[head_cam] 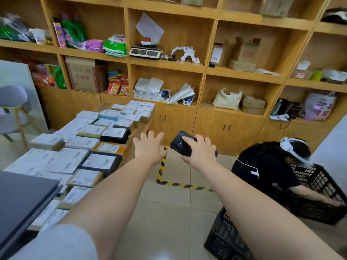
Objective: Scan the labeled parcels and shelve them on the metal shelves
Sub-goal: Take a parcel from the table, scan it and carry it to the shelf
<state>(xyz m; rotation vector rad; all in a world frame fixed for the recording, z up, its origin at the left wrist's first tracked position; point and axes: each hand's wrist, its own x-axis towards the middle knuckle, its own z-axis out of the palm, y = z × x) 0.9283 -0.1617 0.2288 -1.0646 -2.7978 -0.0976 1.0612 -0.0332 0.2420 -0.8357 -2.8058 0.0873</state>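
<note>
Several labeled parcels lie flat on a table at the left, white labels facing up, some in black bags, some in brown cardboard. My left hand stretches forward with straight, spread fingers, just right of the table's edge, holding nothing. My right hand grips a black handheld scanner, held out over the floor. No metal shelves are in view.
Wooden shelving with boxes, bags and a scale fills the wall ahead. A crouching person in black reaches into black plastic crates at the right. Yellow-black tape marks the tiled floor. A grey chair stands far left.
</note>
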